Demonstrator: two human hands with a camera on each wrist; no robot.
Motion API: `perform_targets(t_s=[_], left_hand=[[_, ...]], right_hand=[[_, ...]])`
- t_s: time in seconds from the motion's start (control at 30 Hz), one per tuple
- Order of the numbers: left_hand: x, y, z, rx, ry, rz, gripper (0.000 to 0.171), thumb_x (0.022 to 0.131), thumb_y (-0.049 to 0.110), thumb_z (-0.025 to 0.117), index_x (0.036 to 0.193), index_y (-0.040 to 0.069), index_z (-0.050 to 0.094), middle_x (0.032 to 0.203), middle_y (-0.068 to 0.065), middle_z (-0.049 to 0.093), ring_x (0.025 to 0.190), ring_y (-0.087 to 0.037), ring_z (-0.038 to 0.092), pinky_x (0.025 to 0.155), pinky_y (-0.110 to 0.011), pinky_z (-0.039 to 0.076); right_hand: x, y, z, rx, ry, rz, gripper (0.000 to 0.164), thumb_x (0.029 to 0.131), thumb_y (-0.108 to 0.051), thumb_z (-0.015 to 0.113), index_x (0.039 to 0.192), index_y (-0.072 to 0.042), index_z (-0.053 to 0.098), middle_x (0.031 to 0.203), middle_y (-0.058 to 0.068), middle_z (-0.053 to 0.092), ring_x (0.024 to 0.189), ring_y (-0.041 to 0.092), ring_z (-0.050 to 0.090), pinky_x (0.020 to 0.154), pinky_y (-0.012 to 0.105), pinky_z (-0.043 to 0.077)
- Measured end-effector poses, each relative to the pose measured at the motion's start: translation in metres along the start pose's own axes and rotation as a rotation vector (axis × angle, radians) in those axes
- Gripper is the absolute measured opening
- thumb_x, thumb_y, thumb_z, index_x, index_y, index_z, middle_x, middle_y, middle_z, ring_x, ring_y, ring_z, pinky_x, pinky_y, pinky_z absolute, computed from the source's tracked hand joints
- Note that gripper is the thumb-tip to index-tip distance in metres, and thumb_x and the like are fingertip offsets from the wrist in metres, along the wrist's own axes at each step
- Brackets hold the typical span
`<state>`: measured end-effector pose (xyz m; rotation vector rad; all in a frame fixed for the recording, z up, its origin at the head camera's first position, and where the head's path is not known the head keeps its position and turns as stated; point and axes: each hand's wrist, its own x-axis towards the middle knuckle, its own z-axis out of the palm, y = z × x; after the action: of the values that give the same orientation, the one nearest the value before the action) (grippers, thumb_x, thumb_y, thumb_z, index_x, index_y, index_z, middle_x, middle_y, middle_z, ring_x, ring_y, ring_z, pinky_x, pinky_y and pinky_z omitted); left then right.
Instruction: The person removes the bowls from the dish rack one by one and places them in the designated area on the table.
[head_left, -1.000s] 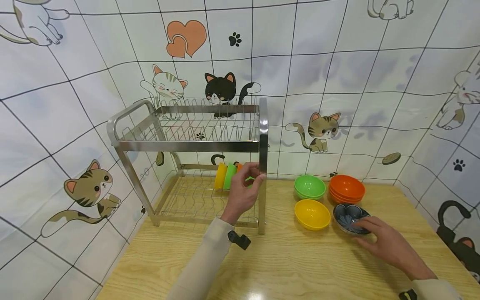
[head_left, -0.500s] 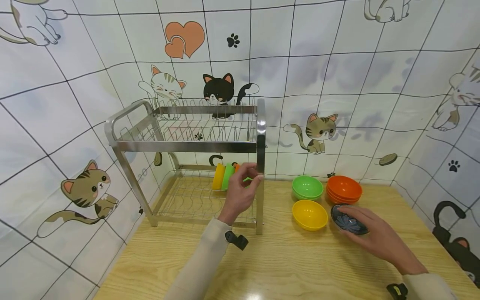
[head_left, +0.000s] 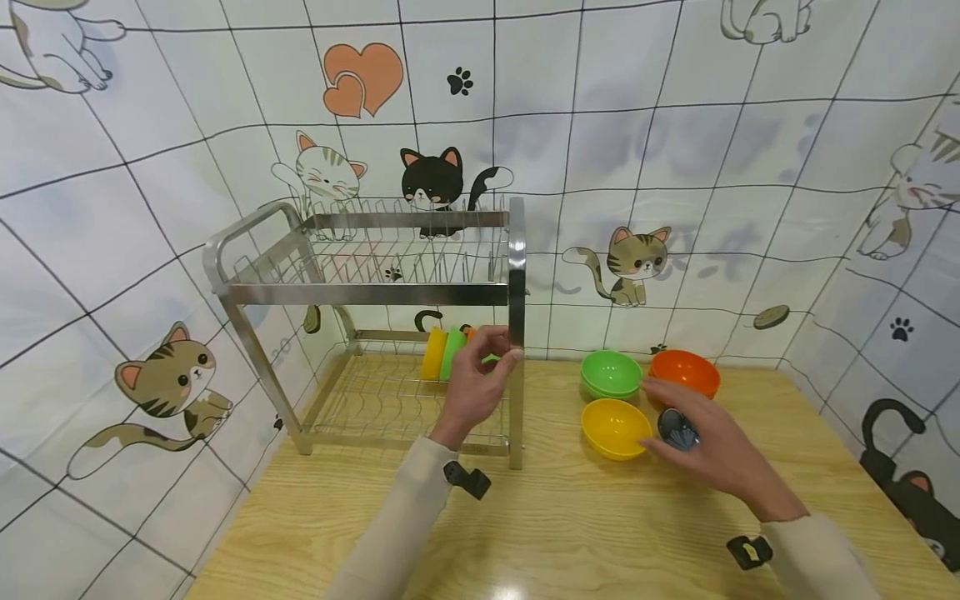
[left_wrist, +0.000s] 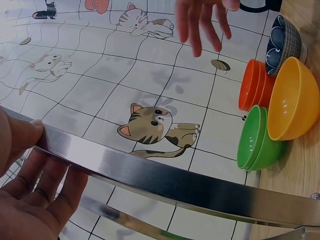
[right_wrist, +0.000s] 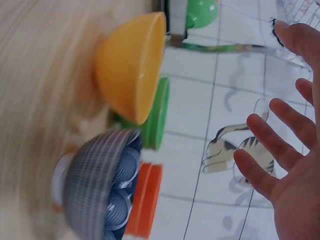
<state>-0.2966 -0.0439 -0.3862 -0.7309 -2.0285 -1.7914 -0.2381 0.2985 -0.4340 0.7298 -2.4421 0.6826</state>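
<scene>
My left hand grips the right front post of the two-tier metal dish rack. In the left wrist view, its thumb lies over the post and its fingers bend round the other side. My right hand holds nothing. Its fingers are spread in the right wrist view, and it hovers over a dark blue patterned bowl, hiding part of it in the head view. Just left of that hand sits a yellow bowl. Behind are stacked green bowls and stacked orange bowls.
On the rack's lower tier, a yellow bowl, a green bowl and something orange stand on edge, partly behind my left hand. Cat-printed tile sheeting walls the wooden table at the back and sides.
My right hand has come away from the patterned bowl and moved left and up, toward the yellow bowl. The left hand keeps its grip on the rack. The view has shifted slightly.
</scene>
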Motion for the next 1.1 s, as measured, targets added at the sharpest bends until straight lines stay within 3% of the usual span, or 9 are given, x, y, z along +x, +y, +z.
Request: perform_targets(t_s=[0.07, 0.23, 0.37, 0.53, 0.63, 0.83, 0.97, 1.1], left_hand=[[0.001, -0.001, 0.0, -0.01, -0.003, -0.005, 0.026, 0.1, 0.014, 0.068, 0.125, 0.009, 0.064, 0.103, -0.017, 0.066, 0.091, -0.023, 0.065, 0.079, -0.024, 0.055], [0.002, -0.001, -0.002, -0.017, -0.02, -0.013, 0.024, 0.1, 0.014, 0.068, 0.123, 0.011, 0.065, 0.104, -0.015, 0.067, 0.091, -0.014, 0.064, 0.079, -0.022, 0.057], [0.001, 0.0, -0.003, -0.019, -0.029, -0.022, 0.025, 0.099, 0.011, 0.068, 0.124, 0.011, 0.064, 0.107, -0.014, 0.068, 0.093, -0.012, 0.065, 0.083, -0.024, 0.058], [0.002, 0.002, -0.005, -0.024, -0.036, -0.027, 0.027, 0.099, 0.01, 0.067, 0.126, 0.01, 0.064, 0.109, -0.015, 0.069, 0.094, -0.013, 0.066, 0.084, -0.028, 0.058], [0.003, 0.002, -0.006, -0.021, -0.054, -0.019, 0.027, 0.1, 0.011, 0.067, 0.127, 0.01, 0.063, 0.111, -0.015, 0.07, 0.097, -0.016, 0.067, 0.084, -0.028, 0.058], [0.004, 0.002, -0.013, 0.014, -0.075, 0.034, 0.037, 0.098, 0.009, 0.069, 0.134, 0.011, 0.06, 0.113, -0.016, 0.071, 0.104, -0.025, 0.068, 0.086, -0.029, 0.057], [0.006, 0.003, -0.021, 0.036, -0.079, 0.057, 0.042, 0.097, 0.01, 0.07, 0.138, 0.011, 0.058, 0.12, -0.015, 0.069, 0.11, -0.031, 0.065, 0.095, -0.042, 0.058], [0.008, 0.0, -0.03, 0.05, -0.078, 0.058, 0.046, 0.096, 0.012, 0.072, 0.14, 0.012, 0.057, 0.132, -0.013, 0.065, 0.122, -0.034, 0.061, 0.105, -0.056, 0.051]], right_hand=[[0.006, -0.005, 0.002, 0.011, 0.005, -0.016, 0.086, 0.072, -0.021, 0.095, 0.148, -0.019, 0.055, 0.147, 0.006, 0.059, 0.132, 0.008, 0.051, 0.109, -0.001, 0.021], [0.019, -0.019, 0.006, 0.04, 0.016, -0.031, 0.088, 0.073, -0.02, 0.094, 0.15, -0.018, 0.052, 0.149, 0.005, 0.057, 0.139, 0.006, 0.047, 0.11, 0.0, 0.023], [0.029, -0.031, 0.01, 0.068, -0.006, 0.001, 0.088, 0.077, -0.025, 0.092, 0.153, -0.025, 0.048, 0.152, 0.0, 0.054, 0.138, 0.014, 0.05, 0.11, 0.004, 0.028], [0.042, -0.044, 0.015, 0.121, -0.032, 0.019, 0.089, 0.08, -0.028, 0.09, 0.155, -0.031, 0.043, 0.152, -0.002, 0.054, 0.135, 0.019, 0.055, 0.11, 0.038, 0.049], [0.051, -0.052, 0.018, 0.16, -0.031, 0.021, 0.089, 0.08, -0.027, 0.09, 0.155, -0.032, 0.043, 0.149, -0.003, 0.056, 0.13, 0.021, 0.058, 0.103, 0.054, 0.053], [0.07, -0.066, 0.026, 0.215, -0.017, -0.011, 0.083, 0.084, -0.026, 0.087, 0.154, -0.031, 0.044, 0.147, -0.003, 0.057, 0.128, 0.02, 0.058, 0.103, 0.054, 0.052], [0.081, -0.074, 0.032, 0.22, 0.0, -0.05, 0.081, 0.085, -0.024, 0.086, 0.155, -0.026, 0.044, 0.149, 0.001, 0.056, 0.126, 0.021, 0.06, 0.101, 0.053, 0.055], [0.091, -0.081, 0.038, 0.256, 0.012, -0.059, 0.079, 0.086, -0.022, 0.085, 0.154, -0.019, 0.046, 0.151, 0.004, 0.055, 0.125, 0.024, 0.063, 0.1, 0.052, 0.056]])
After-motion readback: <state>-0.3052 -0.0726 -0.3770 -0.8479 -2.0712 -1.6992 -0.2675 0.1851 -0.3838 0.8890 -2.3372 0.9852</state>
